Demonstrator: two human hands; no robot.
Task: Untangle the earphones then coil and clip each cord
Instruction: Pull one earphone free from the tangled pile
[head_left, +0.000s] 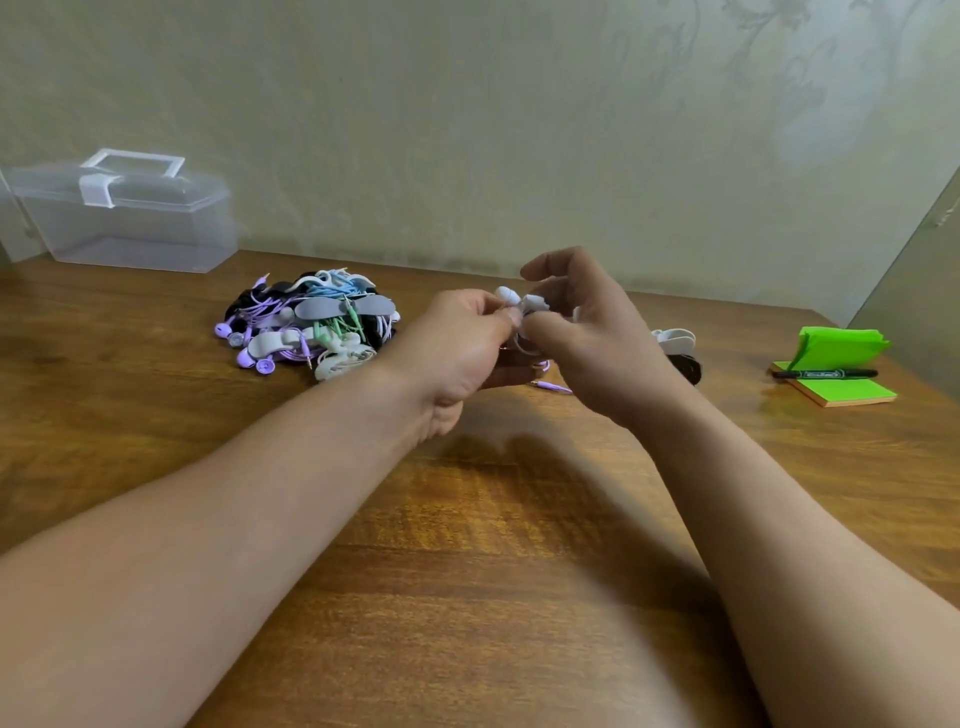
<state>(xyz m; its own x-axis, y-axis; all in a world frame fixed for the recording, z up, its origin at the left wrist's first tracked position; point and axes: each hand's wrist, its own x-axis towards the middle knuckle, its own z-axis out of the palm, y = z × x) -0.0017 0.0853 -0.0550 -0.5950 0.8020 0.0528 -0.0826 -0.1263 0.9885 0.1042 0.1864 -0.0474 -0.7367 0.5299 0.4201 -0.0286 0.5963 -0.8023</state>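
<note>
Head cam: earphones (519, 300) are pinched mid-air between left hand (457, 348) and right hand (592, 338), fingers (493, 312) curled on them from both sides, just above the desk (467, 571); the pile (306, 327) is found nearer the left hand.

Purple, blue, green and black earphones (306, 325) left of the left hand (457, 348); neon-green notepad (844, 388), black marker (826, 373) beyond the right hand (587, 332); brown wood-grain surface (493, 545).

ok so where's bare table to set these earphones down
Widest bare table is nearest you, between your forearms. Also free: left of the pile, in front of the box, and a narrow gap between the coils and the notepad. Crowded: the pile itself and around the left hand and right hand, which grip the earphones.
</note>
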